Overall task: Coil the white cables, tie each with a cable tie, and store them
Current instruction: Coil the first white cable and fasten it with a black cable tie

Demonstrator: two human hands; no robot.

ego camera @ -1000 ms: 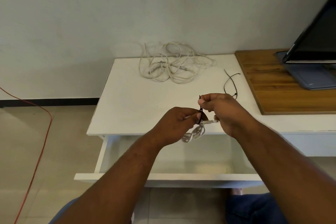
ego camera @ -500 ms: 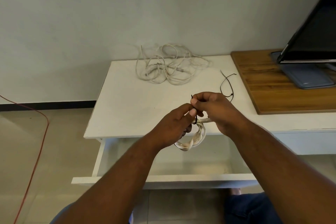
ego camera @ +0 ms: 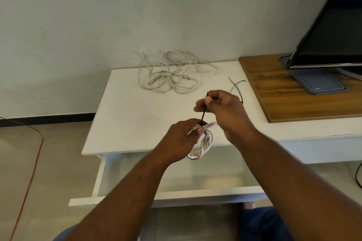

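The coiled white cable (ego camera: 204, 144) hangs in the air over the near edge of the desk (ego camera: 127, 115), above the open drawer (ego camera: 195, 194). The left hand (ego camera: 181, 139) grips its upper part, with fingers curled round the bundle and hiding that stretch. A pale connector end sticks out to the right just beside the thumb.

A black cable tie (ego camera: 203, 112) rises from the grip, slanting up and right. The right hand (ego camera: 225, 107) pinches its upper end between thumb and curled fingers, with the tip poking out above. The left hand's fingers cover where the tie meets the coil, so I cannot tell whether it goes round the coil.

At the far side of the desk, against the wall, lies a loose tangle of white cables (ego camera: 172, 73). Spare black cable ties (ego camera: 237, 83) lie to the right of it, their near ends hidden behind the right hand. Further right a wooden board (ego camera: 284, 100) carries a monitor (ego camera: 333, 25), which is cut off by the top and right edges, on a grey base (ego camera: 317, 82). A red cord (ego camera: 34, 152) runs across the floor on the left, and a dark cord (ego camera: 358, 178) shows at the right edge. Blue trousers (ego camera: 260, 223) show at the bottom.
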